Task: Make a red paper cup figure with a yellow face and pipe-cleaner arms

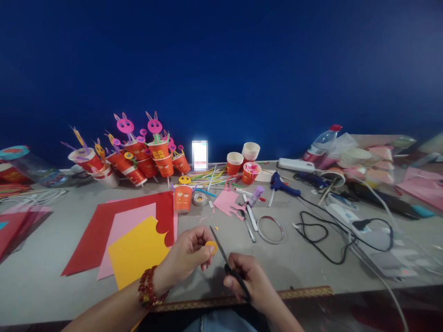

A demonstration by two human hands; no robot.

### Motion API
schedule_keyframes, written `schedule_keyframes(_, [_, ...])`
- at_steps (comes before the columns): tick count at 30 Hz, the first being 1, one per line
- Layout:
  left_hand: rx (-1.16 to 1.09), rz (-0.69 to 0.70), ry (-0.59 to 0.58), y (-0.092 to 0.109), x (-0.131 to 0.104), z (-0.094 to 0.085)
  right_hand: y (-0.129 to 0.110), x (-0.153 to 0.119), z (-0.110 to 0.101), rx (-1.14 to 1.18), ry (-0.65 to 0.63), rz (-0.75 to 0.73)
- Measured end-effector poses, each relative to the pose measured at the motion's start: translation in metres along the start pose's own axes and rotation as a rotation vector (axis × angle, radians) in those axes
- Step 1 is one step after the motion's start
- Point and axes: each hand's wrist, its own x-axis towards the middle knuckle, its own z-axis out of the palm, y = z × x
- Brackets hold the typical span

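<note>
From where I stand, the grey bench (294,272) runs wide, a red sheet (92,235), a pink sheet (128,221) and a yellow sheet (136,251) overlapping at left. Near the middle, the left hand (192,251) pinches its grip tight on a small curved scrap; the right hand's (249,276) grip wraps the scissors (226,265), blades apparently together. The yellow scrap (214,246) sits just beside them; a slip could nick the left hand or spoil its edge.

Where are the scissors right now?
In the head view, low centre, the scissors are in the right hand, just right of the yellow piece in the left hand.
</note>
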Motion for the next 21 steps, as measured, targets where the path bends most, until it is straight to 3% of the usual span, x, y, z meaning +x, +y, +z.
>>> schedule_keyframes(13, [-0.171, -0.001, 0.047, -0.0051, -0.0003, 0.0030, -0.0022, -0.0036, 0.0034, 0.097, -0.007, -0.012])
schedule_keyframes(21, [-0.125, 0.029, 0.107, -0.0080, -0.0019, 0.0033, -0.0060, -0.0036, 0.0043, 0.139, -0.002, -0.064])
